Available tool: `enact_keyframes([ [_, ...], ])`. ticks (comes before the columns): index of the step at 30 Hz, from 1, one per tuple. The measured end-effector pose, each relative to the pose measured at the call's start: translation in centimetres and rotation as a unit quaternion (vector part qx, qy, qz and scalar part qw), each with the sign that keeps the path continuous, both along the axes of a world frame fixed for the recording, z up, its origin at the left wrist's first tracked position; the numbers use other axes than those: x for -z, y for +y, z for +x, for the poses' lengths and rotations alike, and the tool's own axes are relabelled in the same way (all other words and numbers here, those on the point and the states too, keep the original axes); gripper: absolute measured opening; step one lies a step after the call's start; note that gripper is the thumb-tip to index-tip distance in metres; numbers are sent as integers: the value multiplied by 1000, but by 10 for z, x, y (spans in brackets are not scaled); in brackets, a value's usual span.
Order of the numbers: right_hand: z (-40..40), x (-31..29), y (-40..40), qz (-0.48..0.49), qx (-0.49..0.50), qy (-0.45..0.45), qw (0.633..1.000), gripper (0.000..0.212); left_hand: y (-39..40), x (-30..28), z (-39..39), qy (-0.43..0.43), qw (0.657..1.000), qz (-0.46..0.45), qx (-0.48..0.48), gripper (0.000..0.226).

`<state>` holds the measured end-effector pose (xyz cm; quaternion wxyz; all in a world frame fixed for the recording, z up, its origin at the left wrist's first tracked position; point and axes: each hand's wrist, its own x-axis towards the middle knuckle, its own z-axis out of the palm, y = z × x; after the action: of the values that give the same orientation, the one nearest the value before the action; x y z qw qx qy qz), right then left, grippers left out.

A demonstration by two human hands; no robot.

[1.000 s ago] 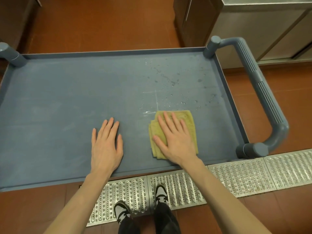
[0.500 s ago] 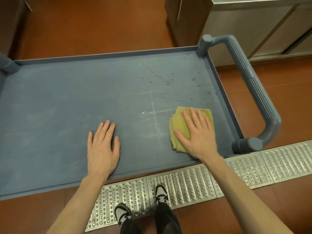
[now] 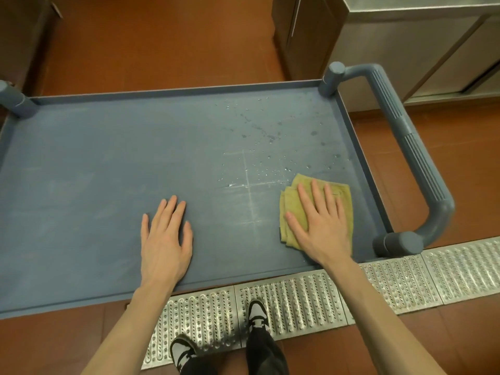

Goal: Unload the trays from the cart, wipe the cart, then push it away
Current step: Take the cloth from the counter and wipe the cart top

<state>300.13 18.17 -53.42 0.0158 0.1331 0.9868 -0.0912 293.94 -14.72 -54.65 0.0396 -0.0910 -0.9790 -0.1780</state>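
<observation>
We see the blue-grey cart (image 3: 113, 169) filling the middle of the frame, its top shelf bare of trays, with water droplets (image 3: 266, 155) scattered toward the upper right of the shelf. Our right hand (image 3: 320, 226) lies flat, fingers spread, pressing a folded yellow cloth (image 3: 293, 197) onto the shelf at lower right, near the ribbed handle (image 3: 414, 147). Our left hand (image 3: 165, 242) rests open and empty, palm down, near the shelf's lower edge, above the metal floor grate (image 3: 297, 301).
</observation>
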Motion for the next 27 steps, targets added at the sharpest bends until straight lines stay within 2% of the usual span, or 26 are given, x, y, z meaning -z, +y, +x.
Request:
enact_keyframes([
  [10, -28, 9, -144, -15, -89, 30, 995, 72, -4, 1, -2, -14, 1000, -18, -1, 47],
  [13, -33, 10, -170, -7, -96, 32, 995, 71, -17, -3, -5, -25, 998, -35, 37, 53],
  [16, -39, 10, -190, 1, -89, 20, 996, 72, -61, -8, -12, -33, 998, -42, 41, 59],
  [23, -56, 8, -263, -8, -109, 12, 994, 72, -193, -12, -18, -58, 992, -107, -34, 76],
  [27, -66, 7, -316, -27, -147, 22, 989, 72, -221, -18, -15, -50, 992, -111, -27, 80],
])
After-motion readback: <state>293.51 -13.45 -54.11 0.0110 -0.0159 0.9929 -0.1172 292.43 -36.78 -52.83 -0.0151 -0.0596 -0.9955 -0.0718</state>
